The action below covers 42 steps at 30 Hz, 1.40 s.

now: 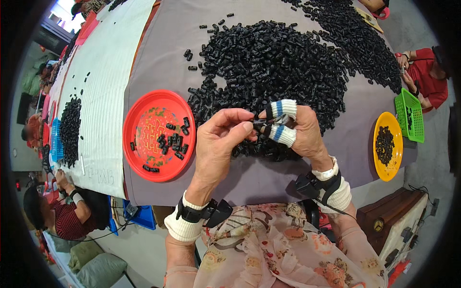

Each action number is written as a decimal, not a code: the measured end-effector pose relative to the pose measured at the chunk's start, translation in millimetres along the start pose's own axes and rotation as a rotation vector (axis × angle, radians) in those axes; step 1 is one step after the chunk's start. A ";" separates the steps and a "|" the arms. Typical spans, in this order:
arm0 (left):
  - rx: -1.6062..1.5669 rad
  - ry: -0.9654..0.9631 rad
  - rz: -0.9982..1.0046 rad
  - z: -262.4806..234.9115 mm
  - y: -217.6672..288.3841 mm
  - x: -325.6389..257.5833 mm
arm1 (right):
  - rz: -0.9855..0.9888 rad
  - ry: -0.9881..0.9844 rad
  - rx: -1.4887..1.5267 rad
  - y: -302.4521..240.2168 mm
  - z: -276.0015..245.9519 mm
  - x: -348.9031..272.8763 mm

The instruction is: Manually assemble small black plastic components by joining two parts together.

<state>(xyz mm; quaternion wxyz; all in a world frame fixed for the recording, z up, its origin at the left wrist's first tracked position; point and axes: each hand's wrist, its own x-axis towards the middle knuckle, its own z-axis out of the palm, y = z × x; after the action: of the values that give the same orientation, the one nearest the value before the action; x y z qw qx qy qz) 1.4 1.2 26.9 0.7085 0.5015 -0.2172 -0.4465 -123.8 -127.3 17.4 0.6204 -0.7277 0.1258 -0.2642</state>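
Pinching a small black plastic piece [259,123] between them, the two hands meet just above the near edge of the big heap of black plastic pieces [273,62]. The left hand [218,141] is closed, thumb and forefinger nipped together at the piece; the right hand [297,129] is closed on it from the other side, with white-and-blue cloth sleeves [282,108] over two of its fingers.

Judging from how things lie, the work is at an early stage — the red plate [159,136] to the left holds only a scatter of pieces, while the heap on the grey-covered worktop [158,57] is still very large and runs on toward the far edge.

From this single head view a good deal stays unclear. The piece in the hands is mostly covered by fingertips, so its shape, and whether it is one part or two being joined, cannot be told. Whether the pieces on the red plate differ from those in the heap is too small to see. The yellow plate [388,146] and green basket [409,115] at the right belong to another person's place — only that person's red sleeve [427,79] shows, cut off by the rim
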 end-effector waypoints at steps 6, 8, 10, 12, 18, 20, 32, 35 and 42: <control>-0.297 -0.018 0.038 3.5 -8.0 1.0 | -0.029 0.102 0.097 -4.4 13.2 -0.2; -0.410 -0.052 0.059 3.7 -8.6 5.0 | -0.019 0.103 0.054 -2.3 13.6 2.8; -0.414 -0.046 0.071 2.2 -10.3 4.6 | -0.052 0.101 -0.045 -2.4 15.9 3.8; -0.418 -0.042 0.085 -0.5 -11.5 5.3 | -0.076 0.106 -0.068 -2.9 19.4 6.0; -0.481 -0.075 0.072 -2.6 -5.0 11.3 | 0.017 0.071 0.013 -22.2 10.7 7.9; -0.413 -0.110 0.092 -6.5 -3.6 12.8 | 0.086 0.029 -0.021 -22.8 0.5 8.2; -0.420 -0.101 0.045 -4.7 -1.4 12.1 | 0.252 -0.122 0.023 -21.8 -0.7 15.7; -0.400 -0.070 0.055 -6.1 -0.5 10.1 | 0.261 -0.118 0.085 -29.2 -1.5 15.4; -0.445 -0.107 0.002 -8.0 -2.9 14.4 | 0.221 -0.142 0.061 -27.8 -2.2 17.4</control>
<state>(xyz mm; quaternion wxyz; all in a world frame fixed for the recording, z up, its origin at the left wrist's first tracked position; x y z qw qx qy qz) 13.6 -7.2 19.1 0.7895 0.3084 -0.1509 -0.5086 -114.5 -132.5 48.6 0.6750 -0.7069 0.1532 -0.1457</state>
